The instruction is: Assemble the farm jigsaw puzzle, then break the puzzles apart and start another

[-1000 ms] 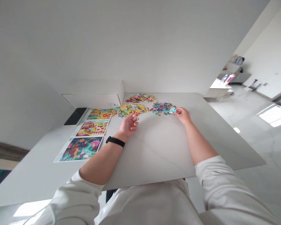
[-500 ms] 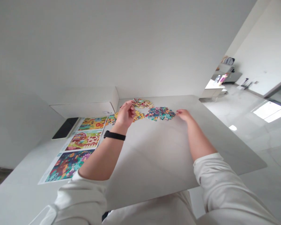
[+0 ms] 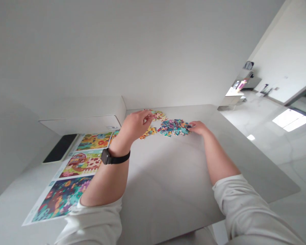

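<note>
My left hand point(image 3: 138, 123), with a black watch point(image 3: 106, 156) on its wrist, hovers over the yellow puzzle pieces point(image 3: 150, 131), partly covering them. Its fingers are curled with the thumb and fingertips close together; anything between them is too small to make out. My right hand point(image 3: 198, 127) touches the right edge of a pile of dark blue and teal puzzle pieces point(image 3: 174, 127). Its fingers are pinched there, and what lies between them is hidden. Behind the left fingers lies a third pile, of pale multicoloured puzzle pieces point(image 3: 159, 115).
Three printed picture sheets lie at left: a lion scene point(image 3: 94, 141), a farm scene point(image 3: 79, 164) and a dark blue scene point(image 3: 61, 198). A black flat device point(image 3: 60, 148) lies beside them, before a white box point(image 3: 81, 125). A wall backs the grey table point(image 3: 168, 183).
My left hand has shifted toward the pale pile and turned palm-down. My right hand has moved slightly left onto the blue pile's edge. The view has tilted a little.
</note>
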Tool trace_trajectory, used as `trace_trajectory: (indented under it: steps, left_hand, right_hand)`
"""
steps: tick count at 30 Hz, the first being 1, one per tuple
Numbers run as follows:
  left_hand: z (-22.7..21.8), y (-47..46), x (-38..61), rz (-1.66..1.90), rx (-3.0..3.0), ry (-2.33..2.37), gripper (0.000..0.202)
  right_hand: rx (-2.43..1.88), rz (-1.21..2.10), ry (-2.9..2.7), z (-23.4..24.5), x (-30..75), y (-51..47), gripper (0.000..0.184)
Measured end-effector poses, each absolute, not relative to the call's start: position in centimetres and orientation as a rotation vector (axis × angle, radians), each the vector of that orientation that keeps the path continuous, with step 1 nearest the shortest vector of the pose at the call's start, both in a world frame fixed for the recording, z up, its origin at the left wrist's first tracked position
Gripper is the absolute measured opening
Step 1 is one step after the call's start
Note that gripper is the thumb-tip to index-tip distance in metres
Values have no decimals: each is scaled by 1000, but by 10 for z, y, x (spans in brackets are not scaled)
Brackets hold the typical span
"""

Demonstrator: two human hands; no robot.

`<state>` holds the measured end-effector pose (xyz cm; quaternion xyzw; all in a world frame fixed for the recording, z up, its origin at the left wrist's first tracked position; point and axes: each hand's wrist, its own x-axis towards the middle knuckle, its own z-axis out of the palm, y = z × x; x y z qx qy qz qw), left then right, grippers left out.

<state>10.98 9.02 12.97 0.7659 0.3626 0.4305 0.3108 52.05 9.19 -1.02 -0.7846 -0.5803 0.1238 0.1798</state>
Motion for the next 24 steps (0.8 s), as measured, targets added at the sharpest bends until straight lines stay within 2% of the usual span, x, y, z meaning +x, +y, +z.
trace_trajectory:
  steps: [6, 13, 17, 20, 24]
  left_hand:
    - [116, 93, 92, 857, 2205, 1013, 20]
    - [106, 93, 91, 709, 2297, 1000, 25]
    - [104, 94, 93, 755, 2250, 1007, 26]
    - [106, 92, 94, 812, 2194, 986, 23]
    - [111, 89, 94, 727, 2443, 1044, 21]
  right_hand:
    - [-2183, 135, -1679, -13, 494, 94, 36]
    - [-2215, 124, -1657, -24, 484, 101, 37]
    - [-2171, 156, -1621, -23, 487, 101, 38]
    - [-2082, 120, -1559, -19, 486, 100, 30]
    - [-2036, 120, -1471, -16, 486, 98, 26]
